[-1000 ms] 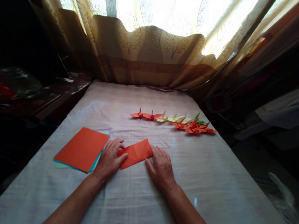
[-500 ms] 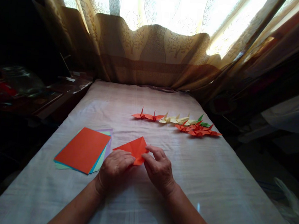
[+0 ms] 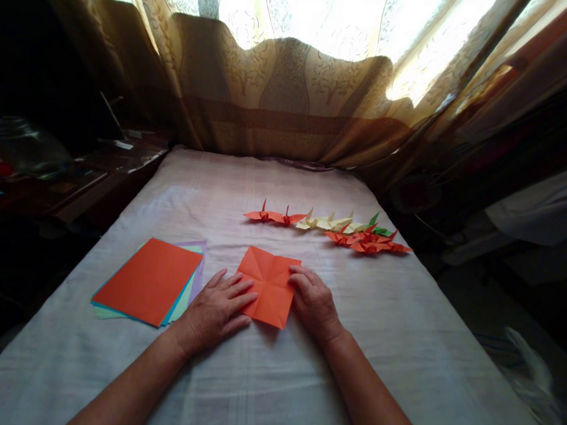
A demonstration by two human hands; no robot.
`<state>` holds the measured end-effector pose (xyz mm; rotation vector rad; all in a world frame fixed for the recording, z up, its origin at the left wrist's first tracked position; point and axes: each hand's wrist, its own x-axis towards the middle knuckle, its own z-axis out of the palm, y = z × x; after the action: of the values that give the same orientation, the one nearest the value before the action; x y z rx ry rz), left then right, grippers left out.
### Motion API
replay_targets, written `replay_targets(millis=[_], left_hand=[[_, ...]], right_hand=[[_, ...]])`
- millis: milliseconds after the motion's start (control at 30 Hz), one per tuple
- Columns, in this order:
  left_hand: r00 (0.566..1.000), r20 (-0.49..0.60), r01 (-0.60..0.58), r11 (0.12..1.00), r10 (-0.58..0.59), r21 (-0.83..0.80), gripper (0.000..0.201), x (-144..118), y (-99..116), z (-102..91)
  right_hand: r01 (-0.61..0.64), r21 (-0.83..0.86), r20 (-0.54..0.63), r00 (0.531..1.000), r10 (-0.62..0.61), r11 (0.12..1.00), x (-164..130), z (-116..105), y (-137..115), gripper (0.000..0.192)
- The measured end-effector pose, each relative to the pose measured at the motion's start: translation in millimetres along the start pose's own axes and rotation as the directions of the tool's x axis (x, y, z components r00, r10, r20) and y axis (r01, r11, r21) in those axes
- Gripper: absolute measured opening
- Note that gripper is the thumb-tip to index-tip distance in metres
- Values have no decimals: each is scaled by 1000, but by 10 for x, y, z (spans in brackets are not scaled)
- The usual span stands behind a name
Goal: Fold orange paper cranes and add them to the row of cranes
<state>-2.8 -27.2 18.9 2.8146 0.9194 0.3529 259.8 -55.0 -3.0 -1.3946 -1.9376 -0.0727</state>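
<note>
An orange paper square (image 3: 269, 285) with crease lines lies unfolded and flat on the cloth-covered table (image 3: 262, 379). My left hand (image 3: 213, 311) rests flat on the table with its fingertips on the square's left edge. My right hand (image 3: 315, 300) touches the square's right edge with fingers curled. To the left lies a stack of coloured paper sheets (image 3: 150, 281), orange on top.
A row of folded paper cranes (image 3: 328, 227), orange, pale yellow and green, sits farther back on the table. A curtain (image 3: 291, 96) hangs behind the far edge. Dark clutter fills a side surface (image 3: 48, 164) at the left; the table's right edge drops to a dark floor.
The orange paper went from a folded rectangle, through a half-lifted state, to a flat open square. Both hands moved apart to its left and right edges.
</note>
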Motion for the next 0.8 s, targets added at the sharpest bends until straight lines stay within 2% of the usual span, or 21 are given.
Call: replay_targets(millis=[167, 300, 433, 567, 800], left_hand=[[999, -12, 34, 997, -34, 72, 35, 4, 107, 5], [993, -68, 99, 989, -92, 108, 32, 20, 219, 23], [983, -87, 172, 975, -161, 141, 33, 31, 330, 41], [974, -88, 220, 959, -207, 178, 38, 43, 422, 38], [987, -52, 162, 970, -155, 180, 41, 43, 362, -40]], right_hand=[[9, -177, 125, 992, 14, 984, -204, -111, -66, 33], [49, -230, 131, 991, -19, 972, -354, -183, -219, 43], [97, -247, 81, 994, -80, 964, -394, -184, -330, 33], [53, -250, 81, 996, -34, 967, -385, -163, -342, 16], [6, -218, 177, 984, 33, 976, -367, -154, -303, 23]])
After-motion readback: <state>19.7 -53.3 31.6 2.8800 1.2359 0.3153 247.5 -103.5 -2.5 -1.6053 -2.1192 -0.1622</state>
